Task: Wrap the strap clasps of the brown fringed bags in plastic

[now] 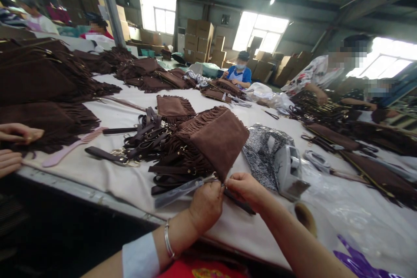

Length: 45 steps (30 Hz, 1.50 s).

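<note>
A brown suede pouch (221,139) with a fringed edge lies tilted on a pile of dark wrist straps (146,132), one corner pointing at me. At that corner my left hand (206,204) is closed in a pinch, beside a metal ring. Opposite it, my right hand (246,189) is closed with fingertips pressed together, almost touching the left. A dark wrist strap (241,203) runs out beneath my right hand; its clasp end is hidden by the fingers. A clear plastic strip (182,191) lies just left of my left hand.
A tape dispenser (289,169) stands right of the pouch, by a grey patterned bag (263,152). Stacks of fringed pouches (35,74) fill the left side. A pink comb (73,147) lies near another person's hands (16,139). Co-workers sit and stand around the table.
</note>
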Available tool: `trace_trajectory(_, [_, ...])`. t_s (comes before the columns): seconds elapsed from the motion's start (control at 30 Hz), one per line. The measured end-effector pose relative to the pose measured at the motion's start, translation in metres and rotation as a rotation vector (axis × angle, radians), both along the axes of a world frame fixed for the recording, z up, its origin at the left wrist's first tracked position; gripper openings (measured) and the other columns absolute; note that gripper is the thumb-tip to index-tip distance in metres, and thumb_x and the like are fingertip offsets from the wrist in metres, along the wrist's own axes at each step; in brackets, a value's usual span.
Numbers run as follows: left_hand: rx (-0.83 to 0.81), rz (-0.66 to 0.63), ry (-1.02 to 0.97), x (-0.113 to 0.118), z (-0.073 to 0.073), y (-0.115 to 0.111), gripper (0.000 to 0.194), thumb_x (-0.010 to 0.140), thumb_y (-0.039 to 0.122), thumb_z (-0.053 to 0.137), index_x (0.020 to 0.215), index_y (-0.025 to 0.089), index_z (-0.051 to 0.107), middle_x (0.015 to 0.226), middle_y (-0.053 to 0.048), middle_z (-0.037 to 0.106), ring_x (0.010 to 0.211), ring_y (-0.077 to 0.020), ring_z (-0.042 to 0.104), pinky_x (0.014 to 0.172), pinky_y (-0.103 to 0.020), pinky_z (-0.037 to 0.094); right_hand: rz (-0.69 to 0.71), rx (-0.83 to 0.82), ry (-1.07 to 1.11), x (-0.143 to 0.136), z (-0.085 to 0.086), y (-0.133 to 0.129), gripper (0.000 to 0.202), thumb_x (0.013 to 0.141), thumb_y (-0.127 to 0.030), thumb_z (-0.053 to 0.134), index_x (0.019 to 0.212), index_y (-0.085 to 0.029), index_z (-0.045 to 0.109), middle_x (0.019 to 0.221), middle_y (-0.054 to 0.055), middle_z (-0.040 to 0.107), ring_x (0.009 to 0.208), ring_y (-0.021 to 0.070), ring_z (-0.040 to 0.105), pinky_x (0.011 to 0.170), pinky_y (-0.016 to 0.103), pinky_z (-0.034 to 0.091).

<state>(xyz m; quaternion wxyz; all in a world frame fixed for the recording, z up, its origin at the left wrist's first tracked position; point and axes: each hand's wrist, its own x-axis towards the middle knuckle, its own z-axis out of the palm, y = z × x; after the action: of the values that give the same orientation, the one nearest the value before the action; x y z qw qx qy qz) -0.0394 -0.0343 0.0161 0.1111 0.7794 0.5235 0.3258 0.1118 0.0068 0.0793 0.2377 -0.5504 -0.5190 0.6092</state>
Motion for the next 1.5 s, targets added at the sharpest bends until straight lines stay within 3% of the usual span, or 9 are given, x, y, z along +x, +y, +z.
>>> trace_trajectory(0.2, [0.095, 0.023, 0.038, -0.002, -0.001, 0.002, 0.028, 0.096, 0.019, 0.032, 0.08, 0.018, 0.055, 0.072, -0.008, 0.063, 0.065, -0.0206, 0.06, 0.061, -0.032, 0.043, 0.103, -0.019, -0.008, 0.011, 0.001, 0.002, 0.031, 0.068, -0.042, 0.07, 0.057, -0.016, 0.058, 0.045, -0.004, 0.05, 0.038, 0.0042, 0.033, 0.038, 0.02, 0.018])
trace_trajectory(0.43, [-0.019, -0.029, -0.053, 0.0, 0.004, 0.003, 0.036, 0.097, 0.021, 0.029, 0.084, 0.015, 0.062, 0.078, -0.011, 0.065, 0.072, -0.0227, 0.059, 0.067, -0.034, 0.041, 0.019, 0.015, -0.113, 0.004, 0.022, -0.016, 0.016, 0.069, -0.023, 0.057, 0.054, -0.017, 0.059, 0.036, -0.008, 0.037, 0.036, 0.0047, 0.026, 0.039, 0.022, 0.013])
trace_trajectory(0.63, [-0.42, 0.005, -0.623, 0.006, 0.026, 0.001, 0.033, 0.093, 0.033, 0.041, 0.068, 0.018, 0.057, 0.065, -0.004, 0.058, 0.062, -0.0166, 0.052, 0.061, -0.029, 0.037, -0.063, 0.122, -0.08, 0.001, 0.005, -0.018, 0.013, 0.067, -0.022, 0.058, 0.059, -0.016, 0.066, 0.046, -0.006, 0.049, 0.042, 0.0058, 0.033, 0.043, 0.021, 0.021])
trace_trajectory(0.73, [-0.812, 0.024, -0.985, 0.009, 0.033, -0.001, 0.029, 0.089, 0.04, 0.045, 0.067, 0.02, 0.049, 0.05, 0.006, 0.037, 0.041, -0.0092, 0.03, 0.044, -0.023, 0.023, -0.084, 0.158, -0.021, -0.001, -0.008, -0.018, 0.016, 0.067, -0.022, 0.058, 0.071, -0.016, 0.072, 0.056, -0.004, 0.06, 0.05, 0.0082, 0.044, 0.049, 0.021, 0.031])
trace_trajectory(0.83, [-1.148, 0.013, -1.259, 0.009, 0.038, -0.004, 0.024, 0.088, 0.039, 0.043, 0.073, 0.021, 0.045, 0.049, 0.011, 0.025, 0.039, -0.0056, 0.013, 0.041, -0.019, 0.01, -0.108, 0.197, 0.01, -0.002, -0.016, -0.018, 0.02, 0.066, -0.021, 0.058, 0.078, -0.015, 0.073, 0.067, -0.001, 0.068, 0.058, 0.0115, 0.053, 0.056, 0.023, 0.038])
trace_trajectory(1.1, [-1.473, -0.173, -1.645, 0.0, 0.033, -0.003, 0.021, 0.088, 0.028, 0.046, 0.07, 0.019, 0.04, 0.051, 0.012, 0.019, 0.038, -0.0034, 0.009, 0.039, -0.014, 0.007, -0.102, 0.393, -0.112, -0.004, -0.026, -0.017, 0.013, 0.068, -0.02, 0.056, 0.069, -0.016, 0.068, 0.064, -0.001, 0.066, 0.062, 0.0144, 0.056, 0.058, 0.024, 0.041])
trace_trajectory(1.2, [-1.412, -0.118, -1.575, 0.005, 0.031, -0.008, 0.023, 0.089, 0.031, 0.045, 0.07, 0.019, 0.041, 0.051, 0.012, 0.021, 0.039, -0.0036, 0.01, 0.04, -0.016, 0.007, -0.127, 0.453, -0.211, -0.003, -0.031, -0.019, 0.015, 0.07, -0.023, 0.056, 0.071, -0.018, 0.07, 0.066, 0.001, 0.068, 0.065, 0.017, 0.059, 0.061, 0.026, 0.043])
trace_trajectory(1.3, [-1.189, 0.011, -1.339, 0.012, 0.029, -0.014, 0.024, 0.09, 0.039, 0.044, 0.076, 0.02, 0.047, 0.052, 0.01, 0.027, 0.039, -0.0054, 0.016, 0.04, -0.018, 0.009, -0.207, 0.478, -0.252, 0.0, -0.037, -0.025, 0.018, 0.076, -0.03, 0.058, 0.075, -0.019, 0.072, 0.069, 0.002, 0.069, 0.068, 0.0189, 0.06, 0.065, 0.028, 0.043])
trace_trajectory(1.5, [-0.652, 0.052, -0.996, 0.023, 0.026, -0.02, 0.033, 0.085, 0.045, 0.053, 0.065, 0.019, 0.051, 0.055, 0.004, 0.042, 0.049, -0.0104, 0.033, 0.046, -0.025, 0.024, -0.228, 0.239, 0.228, 0.002, -0.035, -0.04, 0.033, 0.079, -0.047, 0.065, 0.069, -0.016, 0.067, 0.06, -0.001, 0.058, 0.059, 0.0127, 0.047, 0.058, 0.025, 0.037])
